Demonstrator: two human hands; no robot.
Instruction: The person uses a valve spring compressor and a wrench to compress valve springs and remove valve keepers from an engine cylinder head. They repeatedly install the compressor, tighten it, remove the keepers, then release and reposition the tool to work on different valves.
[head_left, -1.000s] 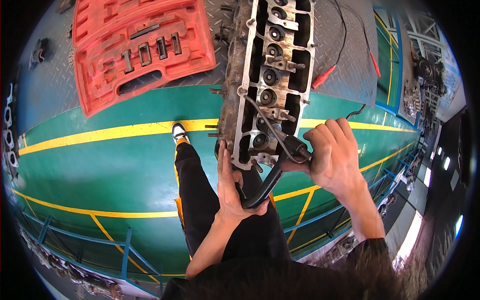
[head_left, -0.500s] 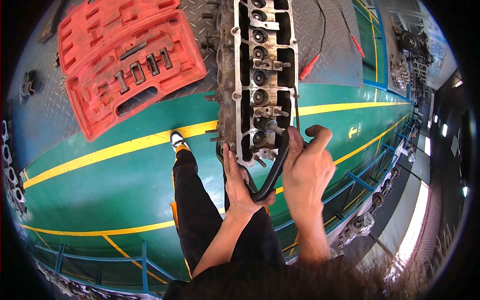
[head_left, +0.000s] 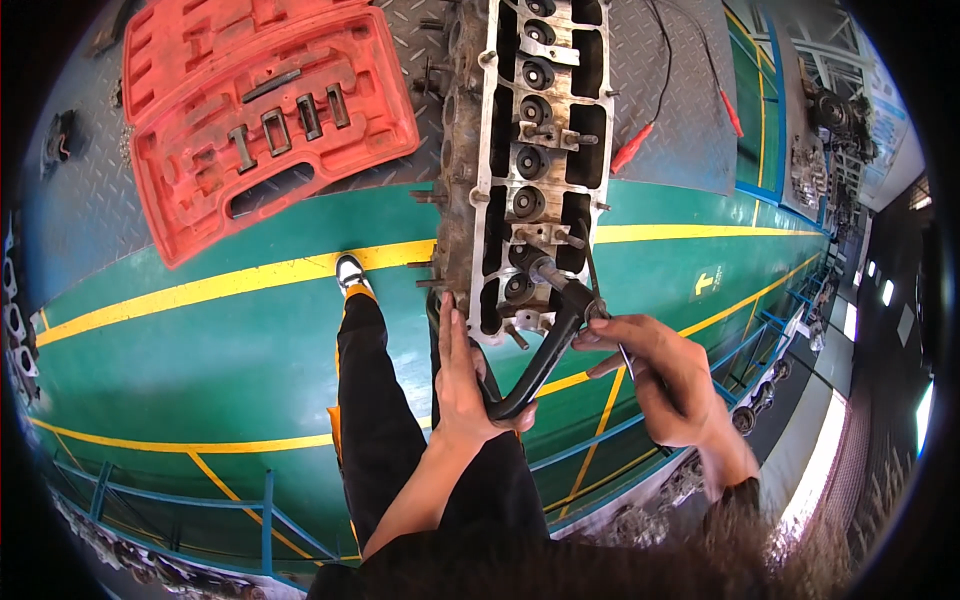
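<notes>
The cylinder head (head_left: pixel 462 150), with studs and recessed valve seats, extends from the top edge down the middle. My left hand (head_left: pixel 463 395) grips the black C-shaped clamp tool (head_left: pixel 540 365) along its lower part, fingers against the head's near left corner. The tool's steel shaft (head_left: pixel 548 272) reaches into the lower valve area. My right hand (head_left: pixel 675 385) has curled fingers around a thin metal rod (head_left: pixel 627 357) at the right end of the tool, fingertips by the screw fitting (head_left: pixel 590 308).
An open red tool case (head_left: pixel 170 180) with metal pieces lies on the diamond-plate top (head_left: pixel 70 230) at upper left. Two cables with red clips (head_left: pixel 630 150) lie at upper right. Below are green floor, my legs (head_left: pixel 375 400) and blue railings (head_left: pixel 270 520); engine parts (head_left: pixel 830 125) line the right.
My right hand has shifted and turned from a raised grip on the tool's end to a lower, sideways grip on the thin rod. My left hand stays on the clamp.
</notes>
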